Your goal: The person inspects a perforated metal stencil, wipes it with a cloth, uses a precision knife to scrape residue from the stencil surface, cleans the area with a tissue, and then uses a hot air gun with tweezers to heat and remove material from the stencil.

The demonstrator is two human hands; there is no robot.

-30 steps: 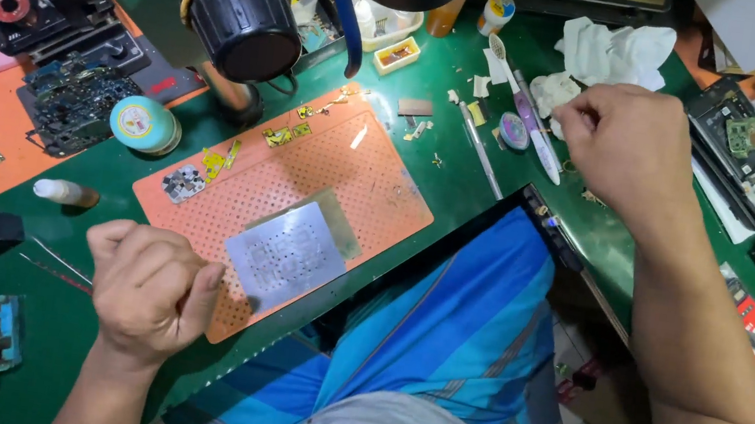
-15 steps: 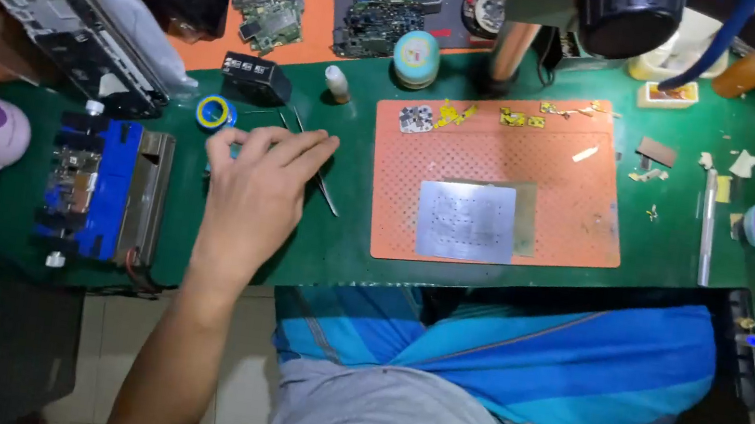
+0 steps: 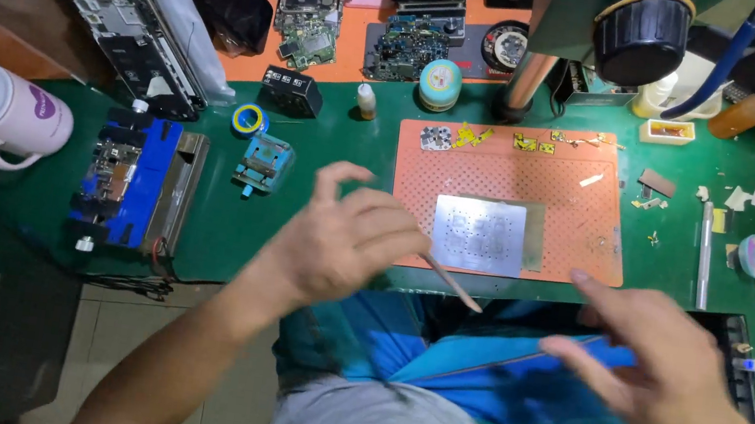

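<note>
The left hand (image 3: 344, 242) gripped a thin stick-like tool (image 3: 452, 283) between its fingers, the tip angled toward the near table edge. The right hand (image 3: 657, 375) hovered released, fingers spread, above the lap. Just beyond the tool lay a metal stencil (image 3: 478, 235) on the orange perforated mat (image 3: 581, 219), itself on the green table (image 3: 330, 128).

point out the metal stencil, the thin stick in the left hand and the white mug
metal stencil (image 3: 479, 235), head view, middle of the plate on the orange mat
thin stick (image 3: 455, 285), head view, bare shaft past the fingers
left hand (image 3: 339, 246), head view, back of the hand
white mug (image 3: 2, 112), head view, side wall
</note>
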